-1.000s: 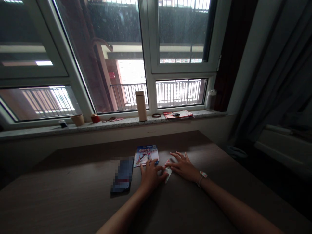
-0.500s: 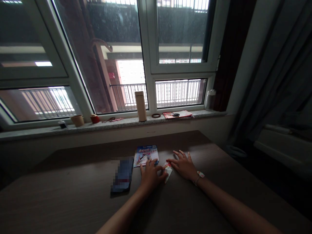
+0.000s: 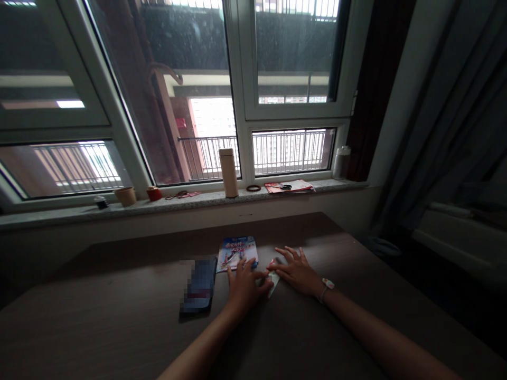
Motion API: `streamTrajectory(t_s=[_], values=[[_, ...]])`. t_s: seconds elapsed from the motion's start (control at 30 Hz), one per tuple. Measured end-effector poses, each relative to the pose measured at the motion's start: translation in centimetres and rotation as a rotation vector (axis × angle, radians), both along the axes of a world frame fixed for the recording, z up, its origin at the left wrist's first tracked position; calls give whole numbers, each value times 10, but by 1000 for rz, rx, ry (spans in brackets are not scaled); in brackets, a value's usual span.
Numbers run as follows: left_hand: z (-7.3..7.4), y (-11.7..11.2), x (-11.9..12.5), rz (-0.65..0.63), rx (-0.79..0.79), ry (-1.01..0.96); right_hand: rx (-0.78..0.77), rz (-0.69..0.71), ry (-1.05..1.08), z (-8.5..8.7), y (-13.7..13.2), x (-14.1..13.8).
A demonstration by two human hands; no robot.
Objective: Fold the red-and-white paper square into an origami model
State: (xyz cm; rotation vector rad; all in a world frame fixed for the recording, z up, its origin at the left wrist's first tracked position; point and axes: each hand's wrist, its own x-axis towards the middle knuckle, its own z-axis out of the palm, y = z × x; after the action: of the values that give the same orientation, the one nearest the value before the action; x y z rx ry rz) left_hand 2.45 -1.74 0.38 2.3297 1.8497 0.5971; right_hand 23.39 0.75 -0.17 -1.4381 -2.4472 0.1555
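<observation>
A small folded piece of paper [image 3: 272, 278], white with a red part, lies on the dark wooden table [image 3: 119, 327] between my hands. My left hand [image 3: 244, 286] rests on its left side, fingers bent and pressing down on it. My right hand [image 3: 296, 270] lies flat with spread fingers on the paper's right side; a pale band sits on that wrist. A blue printed booklet [image 3: 236, 252] lies just beyond my left hand. A dark phone [image 3: 199, 286] lies to its left.
The stone windowsill [image 3: 59, 211] carries a tall beige flask [image 3: 229, 172], a small brown cup [image 3: 125, 196], a red pot [image 3: 153, 193], a bracelet ring [image 3: 254, 187], red papers with scissors [image 3: 289, 186] and a pale bottle [image 3: 341, 161]. Dark curtains [image 3: 447, 116] hang at right.
My right hand slid slightly away and back over the paper, fingers staying spread. My left hand has barely moved.
</observation>
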Motion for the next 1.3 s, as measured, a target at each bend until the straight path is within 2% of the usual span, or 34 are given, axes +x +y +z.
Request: streamTrajectory(t_s=[0.37, 0.67, 0.93, 1.07, 1.17, 1.3], values=[[2, 0, 1, -5, -28, -8, 27, -192, -14, -5, 5, -5], [-2, 0, 0, -13, 10, -22, 29, -232, -22, -10, 8, -5], [-4, 1, -1, -15, 12, -10, 42, -158, 77, -6, 4, 0], [-7, 0, 0, -24, 79, 25, 123, 43, 158, 0, -5, 3], [-9, 0, -1, -45, 105, 30, 103, 183, 154, 3, -11, 3], [-10, 3, -3, -69, 80, -5, 43, 159, 180, 5, -15, 0]])
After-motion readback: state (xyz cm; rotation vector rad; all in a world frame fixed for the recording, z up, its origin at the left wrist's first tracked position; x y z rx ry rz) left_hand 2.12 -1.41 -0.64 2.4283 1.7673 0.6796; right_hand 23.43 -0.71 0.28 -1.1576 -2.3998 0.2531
